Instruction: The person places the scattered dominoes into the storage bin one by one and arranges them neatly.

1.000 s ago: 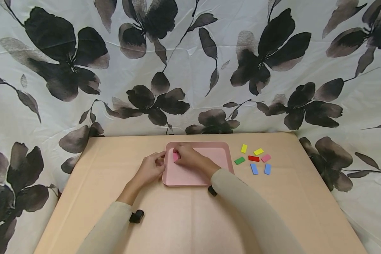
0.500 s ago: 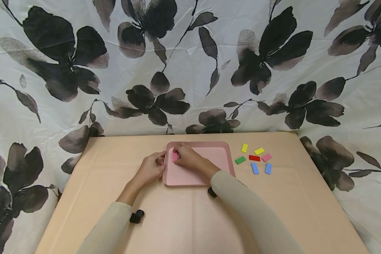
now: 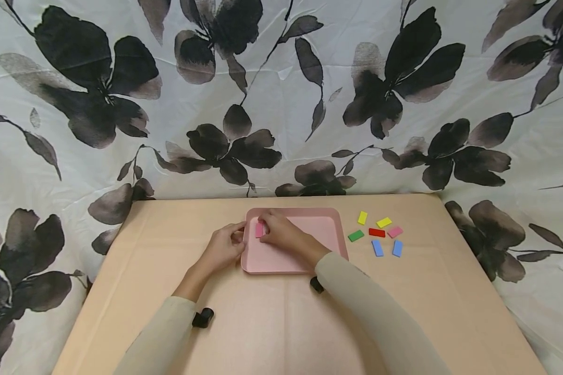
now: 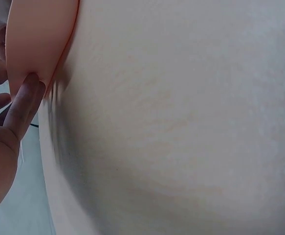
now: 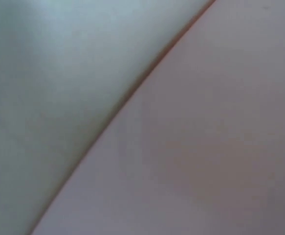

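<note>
A pink tray [image 3: 309, 245] lies on the tan table [image 3: 272, 323] in the head view. My right hand [image 3: 274, 232] reaches into the tray's far left corner and pinches a small pink block [image 3: 259, 229] there. My left hand [image 3: 222, 247] rests at the tray's left edge, its fingers touching the rim. The left wrist view shows those fingers [image 4: 22, 105] against the tray's corner [image 4: 39, 39]. The right wrist view is a blur of pink tray surface [image 5: 210, 147].
Right of the tray lie several small flat blocks: two yellow [image 3: 362, 217], one green [image 3: 355, 236], one red [image 3: 377, 232], one pink [image 3: 394, 232], two blue [image 3: 377, 248]. A flowered black-and-white cloth [image 3: 281, 94] hangs behind and around the table.
Almost nothing has changed. Both hands stay at the tray's left end, with the right hand still on the pink block.
</note>
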